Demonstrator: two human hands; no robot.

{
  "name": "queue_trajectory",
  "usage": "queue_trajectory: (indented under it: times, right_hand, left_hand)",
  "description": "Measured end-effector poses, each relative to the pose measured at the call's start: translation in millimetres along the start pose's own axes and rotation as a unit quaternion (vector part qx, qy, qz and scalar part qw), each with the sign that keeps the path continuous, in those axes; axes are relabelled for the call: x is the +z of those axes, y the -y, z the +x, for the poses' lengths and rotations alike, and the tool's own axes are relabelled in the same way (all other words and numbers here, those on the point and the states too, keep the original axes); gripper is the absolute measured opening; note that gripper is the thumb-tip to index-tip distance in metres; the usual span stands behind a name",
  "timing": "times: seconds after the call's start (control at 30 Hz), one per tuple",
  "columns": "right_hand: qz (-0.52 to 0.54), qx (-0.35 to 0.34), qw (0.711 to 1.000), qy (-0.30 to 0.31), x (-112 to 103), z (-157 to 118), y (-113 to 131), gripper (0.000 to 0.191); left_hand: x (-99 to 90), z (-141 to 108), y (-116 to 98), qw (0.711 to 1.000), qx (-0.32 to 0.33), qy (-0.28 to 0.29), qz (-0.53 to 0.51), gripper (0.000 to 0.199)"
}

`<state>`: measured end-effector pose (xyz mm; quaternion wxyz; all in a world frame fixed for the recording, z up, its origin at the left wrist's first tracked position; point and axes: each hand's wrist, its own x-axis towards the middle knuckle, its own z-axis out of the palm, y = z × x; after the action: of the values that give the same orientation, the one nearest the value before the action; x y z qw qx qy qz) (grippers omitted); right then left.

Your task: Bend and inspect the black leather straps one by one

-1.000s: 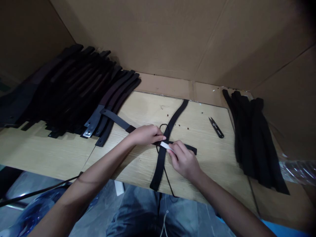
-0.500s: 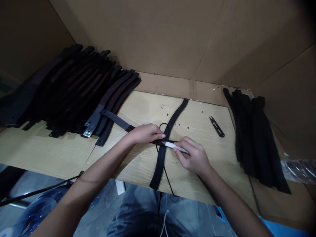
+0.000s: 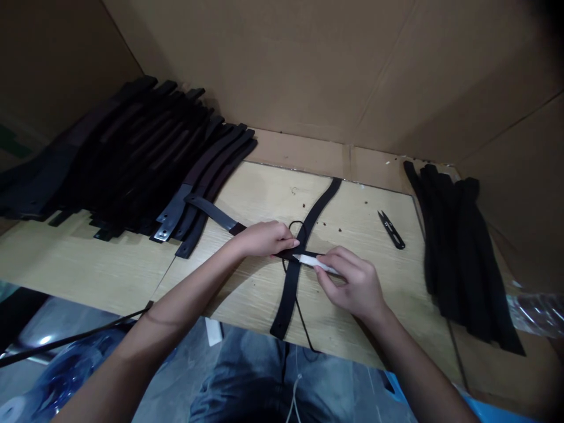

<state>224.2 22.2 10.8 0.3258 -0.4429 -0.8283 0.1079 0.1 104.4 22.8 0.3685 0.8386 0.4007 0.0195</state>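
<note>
My left hand (image 3: 268, 238) is closed around a dark strap (image 3: 215, 214) that runs crosswise over the board, its thumb pressing near the crossing point. Beneath lies a second black strap (image 3: 288, 299), stretching from the board's far edge to its front edge. In my right hand (image 3: 352, 279) is a white marking pen (image 3: 315, 262), pinched between thumb and fingers. Its pointed tip is at the held strap, close to my left thumb; whether it touches cannot be told. A thin black cord (image 3: 303, 323) loops around the crossing and hangs toward the front edge.
A large pile of dark straps (image 3: 132, 158) covers the left side. Black thread snips (image 3: 391, 230) lie right of the hands, with more black straps (image 3: 458, 252) farther right. Cardboard walls (image 3: 282, 64) close off the back and sides. Small dark crumbs (image 3: 325, 224) dot the board.
The view has shifted slightly, moving the scene a little to the right. Both hands keep nearly the same grip and place, the pen's tip still beside the left thumb.
</note>
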Motion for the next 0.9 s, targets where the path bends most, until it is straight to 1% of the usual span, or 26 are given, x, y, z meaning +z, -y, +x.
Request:
queue_trajectory:
  times: [0.17, 0.4, 0.67, 0.77, 0.9]
  right_hand:
    - [-0.044, -0.013, 0.999, 0.009, 2.1, 5.6, 7.3, 0.011]
    - [-0.086, -0.024, 0.996, 0.028, 1.3, 9.6, 11.2, 0.013]
    - [-0.124, -0.038, 0.991, 0.039, -5.6, 16.1, 20.5, 0.015]
    - [-0.147, -0.048, 0.986, 0.055, -5.8, 18.5, 23.8, 0.016]
    - [-0.185, -0.045, 0.979, 0.067, -5.6, 21.8, 28.6, 0.018]
  left_hand:
    - [0.6, 0.3, 1.3, 1.0, -0.001, 0.006, -0.011, 0.045]
    - [1.6, 1.0, 3.6, 1.0, 0.023, -0.012, -0.008, 0.044]
    - [-1.7, -0.7, -2.2, 1.0, -0.006, 0.001, 0.015, 0.044]
    - [-2.0, -2.0, -3.9, 1.0, -0.009, -0.005, 0.02, 0.044]
    - [-0.4, -3.5, -3.8, 1.0, -0.007, -0.022, 0.016, 0.043]
